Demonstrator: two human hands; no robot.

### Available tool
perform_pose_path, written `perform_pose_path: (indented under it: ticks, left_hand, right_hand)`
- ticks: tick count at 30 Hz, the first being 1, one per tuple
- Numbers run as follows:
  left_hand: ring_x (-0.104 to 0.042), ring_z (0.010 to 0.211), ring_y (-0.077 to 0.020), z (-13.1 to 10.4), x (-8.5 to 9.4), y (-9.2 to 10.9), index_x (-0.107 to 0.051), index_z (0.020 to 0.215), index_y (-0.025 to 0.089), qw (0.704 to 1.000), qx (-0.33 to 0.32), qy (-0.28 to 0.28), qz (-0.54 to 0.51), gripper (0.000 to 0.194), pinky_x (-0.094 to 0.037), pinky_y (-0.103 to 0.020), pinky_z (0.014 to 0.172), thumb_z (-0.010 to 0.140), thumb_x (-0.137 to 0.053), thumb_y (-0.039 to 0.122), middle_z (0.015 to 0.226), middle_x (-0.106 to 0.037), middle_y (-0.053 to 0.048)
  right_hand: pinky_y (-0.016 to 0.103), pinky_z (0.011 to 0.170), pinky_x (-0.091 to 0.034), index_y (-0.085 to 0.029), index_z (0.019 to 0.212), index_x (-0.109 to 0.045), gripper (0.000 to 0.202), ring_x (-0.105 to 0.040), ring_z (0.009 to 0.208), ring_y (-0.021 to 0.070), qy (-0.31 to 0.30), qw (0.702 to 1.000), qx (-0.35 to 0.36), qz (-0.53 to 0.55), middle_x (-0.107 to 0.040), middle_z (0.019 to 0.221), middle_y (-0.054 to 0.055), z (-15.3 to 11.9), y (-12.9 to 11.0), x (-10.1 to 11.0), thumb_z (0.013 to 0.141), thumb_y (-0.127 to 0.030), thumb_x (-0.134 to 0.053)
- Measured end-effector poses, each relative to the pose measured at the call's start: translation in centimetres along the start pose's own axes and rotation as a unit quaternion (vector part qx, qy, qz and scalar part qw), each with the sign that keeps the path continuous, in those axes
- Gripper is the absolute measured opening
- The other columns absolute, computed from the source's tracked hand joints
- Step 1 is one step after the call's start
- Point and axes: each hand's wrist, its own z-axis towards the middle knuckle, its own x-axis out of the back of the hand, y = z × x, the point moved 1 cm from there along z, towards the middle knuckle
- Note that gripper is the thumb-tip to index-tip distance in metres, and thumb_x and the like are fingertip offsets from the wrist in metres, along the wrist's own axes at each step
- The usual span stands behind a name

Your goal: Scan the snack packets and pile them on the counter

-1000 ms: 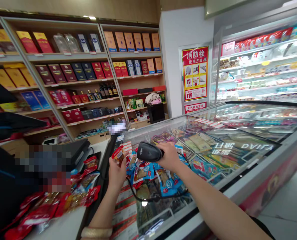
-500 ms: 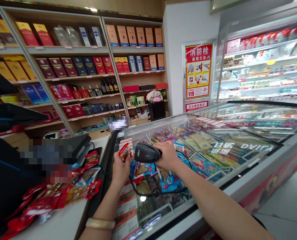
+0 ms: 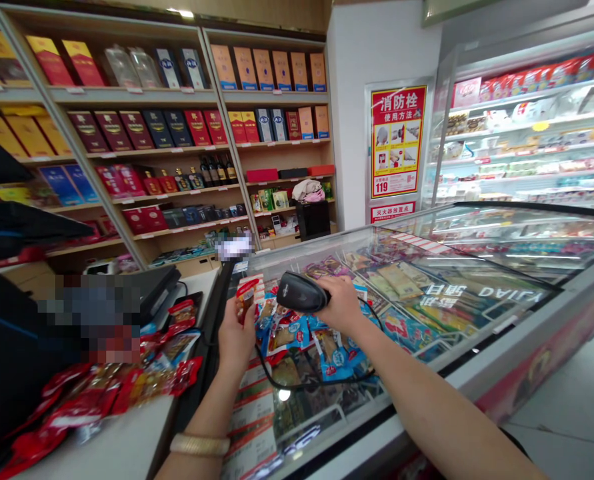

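Note:
My left hand (image 3: 237,333) is closed on a small red snack packet (image 3: 247,294), held upright above the freezer's glass lid. Just to its right, my right hand (image 3: 345,305) grips a black barcode scanner (image 3: 301,292) by its handle. The scanner's head points left, a short gap away from the packet. Its black cable (image 3: 297,387) loops over the glass. Beneath both hands lie several blue snack packets (image 3: 334,353) in a loose pile on the lid.
A white counter (image 3: 144,433) at the left bears a heap of red snack packets (image 3: 121,393) and a black device (image 3: 159,297). The glass-topped freezer (image 3: 427,267) stretches right. Shelves of boxed bottles (image 3: 157,130) line the back wall, and a lit display fridge (image 3: 537,133) stands at the far right.
My right hand has moved the scanner slightly right and up, away from the packet. My left hand has shifted slightly left, turning the packet more upright.

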Motion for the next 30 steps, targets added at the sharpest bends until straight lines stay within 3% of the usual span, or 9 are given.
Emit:
perform_pose_path:
  ticks: [5,9,11,14,16,19,23,27,30]
  left_hand:
    - [-0.066,0.104,-0.0265,0.5,-0.2,-0.2,-0.071,0.103,0.021,0.994,-0.087,0.027,0.066,0.030,-0.049,-0.040,0.100,0.082,-0.056,0.036,0.108,-0.069,-0.012]
    - [-0.054,0.127,-0.0277,0.5,-1.7,-0.4,-0.073,0.113,0.025,0.983,-0.131,-0.093,0.092,0.036,-0.039,-0.044,0.111,0.085,-0.051,0.031,0.132,-0.061,-0.012]
    - [-0.043,0.139,-0.0327,0.0,-2.3,-0.4,-0.072,0.119,0.029,0.969,-0.124,-0.153,0.149,0.038,-0.029,-0.054,0.116,0.086,-0.053,0.032,0.144,-0.054,-0.011]
    - [-0.024,0.148,-0.0404,-0.9,-2.6,-0.2,-0.064,0.131,0.036,0.943,-0.097,-0.207,0.241,0.044,-0.012,-0.069,0.114,0.088,-0.054,0.040,0.155,-0.043,-0.011]
    - [-0.020,0.149,-0.0407,-1.4,-2.5,0.0,-0.059,0.136,0.037,0.934,-0.092,-0.220,0.268,0.049,-0.011,-0.070,0.113,0.089,-0.053,0.046,0.158,-0.039,-0.011]
    - [-0.023,0.149,-0.0391,-1.5,-2.3,0.6,-0.055,0.140,0.034,0.932,-0.105,-0.196,0.286,0.052,-0.015,-0.069,0.113,0.090,-0.052,0.046,0.158,-0.038,-0.014]
    - [-0.033,0.145,-0.0365,-0.9,-1.1,1.4,-0.055,0.141,0.027,0.937,-0.118,-0.122,0.306,0.055,-0.017,-0.066,0.115,0.088,-0.056,0.040,0.154,-0.042,-0.018]
    - [-0.048,0.131,-0.0380,0.4,2.4,1.0,-0.064,0.128,0.025,0.933,-0.076,-0.043,0.349,0.051,-0.021,-0.065,0.113,0.077,-0.065,0.032,0.138,-0.057,-0.019]
    - [-0.054,0.120,-0.0451,1.7,6.0,-0.9,-0.071,0.106,0.027,0.933,0.017,0.011,0.360,0.045,-0.028,-0.072,0.104,0.063,-0.074,0.039,0.116,-0.068,-0.017]
  right_hand:
    - [0.029,0.075,-0.038,-0.022,0.084,-0.072,0.016,-0.066,0.087,0.0226,0.049,0.996,-0.069,-0.027,-0.074,0.087,0.005,0.5,1.5,0.8,0.072,-0.029,-0.067]
    - [0.028,0.074,-0.039,-0.023,0.083,-0.072,0.014,-0.067,0.084,0.0225,0.053,0.994,-0.085,-0.044,-0.074,0.084,0.004,0.6,1.9,0.8,0.073,-0.031,-0.067]
    - [0.028,0.074,-0.039,-0.023,0.082,-0.072,0.014,-0.067,0.085,0.0227,0.047,0.994,-0.085,-0.049,-0.075,0.086,0.004,0.5,1.8,0.7,0.072,-0.031,-0.067]
    - [0.028,0.074,-0.038,-0.022,0.082,-0.072,0.013,-0.068,0.088,0.0231,0.042,0.994,-0.082,-0.054,-0.075,0.089,0.004,0.4,1.8,0.5,0.072,-0.029,-0.067]
    - [0.029,0.074,-0.038,-0.022,0.083,-0.072,0.014,-0.068,0.089,0.0233,0.043,0.994,-0.080,-0.054,-0.076,0.089,0.004,0.3,1.9,0.4,0.073,-0.030,-0.066]
    - [0.029,0.074,-0.039,-0.022,0.087,-0.073,0.018,-0.068,0.087,0.0234,0.043,0.995,-0.082,-0.046,-0.076,0.088,0.005,0.3,2.0,0.4,0.072,-0.030,-0.066]
    - [0.028,0.074,-0.040,-0.023,0.088,-0.075,0.020,-0.068,0.083,0.0229,0.050,0.995,-0.079,-0.033,-0.076,0.087,0.005,0.4,2.2,0.5,0.072,-0.031,-0.068]
    - [0.028,0.072,-0.041,-0.023,0.088,-0.075,0.020,-0.068,0.082,0.0229,0.049,0.995,-0.079,-0.040,-0.075,0.087,0.005,0.4,2.2,0.5,0.070,-0.031,-0.069]
    - [0.028,0.072,-0.041,-0.023,0.090,-0.075,0.022,-0.068,0.083,0.0230,0.045,0.995,-0.076,-0.041,-0.076,0.088,0.005,0.4,2.2,0.4,0.070,-0.029,-0.068]
